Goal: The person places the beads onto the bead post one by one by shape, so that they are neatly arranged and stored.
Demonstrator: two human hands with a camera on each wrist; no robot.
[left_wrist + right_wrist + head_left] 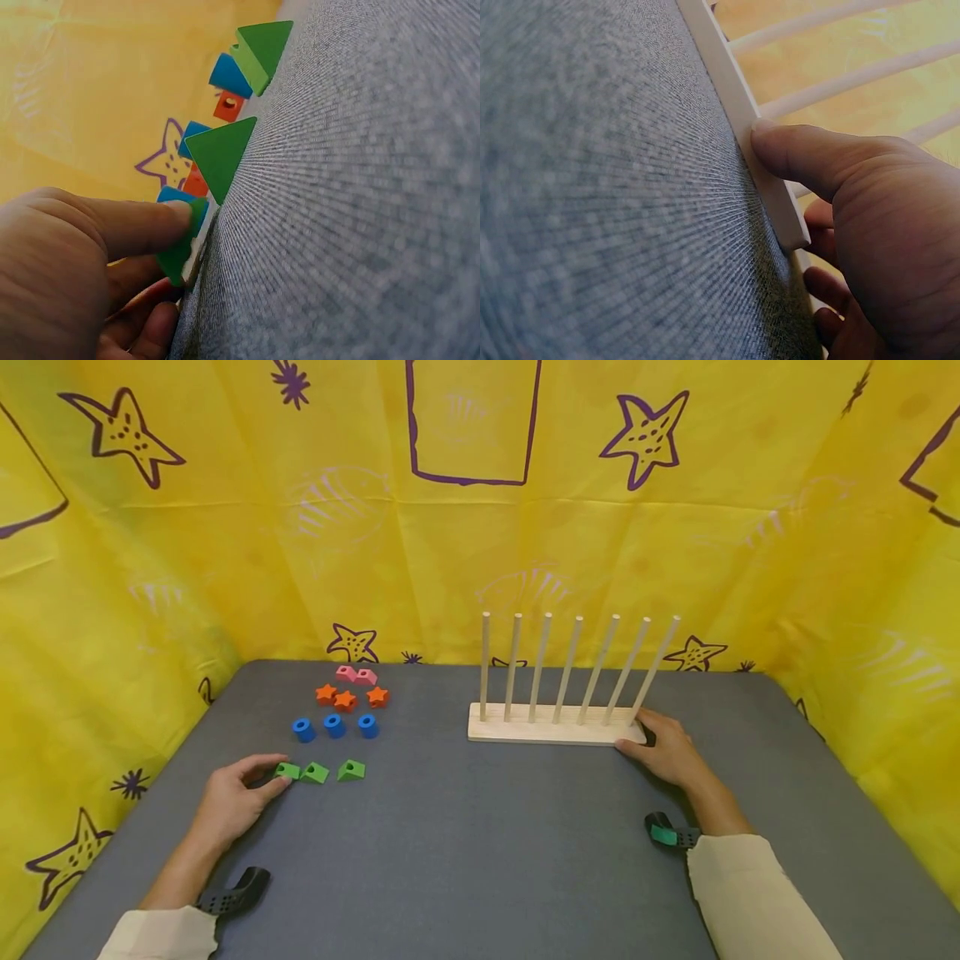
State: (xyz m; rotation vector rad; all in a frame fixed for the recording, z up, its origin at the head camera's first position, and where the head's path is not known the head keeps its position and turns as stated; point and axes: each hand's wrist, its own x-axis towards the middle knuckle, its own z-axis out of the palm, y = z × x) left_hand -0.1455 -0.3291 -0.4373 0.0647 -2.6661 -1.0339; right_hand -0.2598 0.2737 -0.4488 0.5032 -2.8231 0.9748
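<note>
At the left of the head view my left hand (pixel 236 797) pinches a green triangular block (pixel 288 770) between thumb and fingers, low at the table. The left wrist view shows the thumb on the flat face of that green triangular block (pixel 177 259). Two more green triangular blocks with holes, a middle one (pixel 315 773) and a right one (pixel 351 770), lie beside it in a row. My right hand (pixel 670 753) grips the right end of a wooden peg stand (pixel 540 733), thumb on the front edge of its base. Several upright wooden pegs rise from the base.
Behind the green row stand three blue cylinders (pixel 333 725) with holes. Farther back are three orange stars (pixel 345 701) and two pink blocks (pixel 365 677). A yellow patterned cloth (pixel 450 552) hangs behind the grey table (pixel 465 852) and along its sides.
</note>
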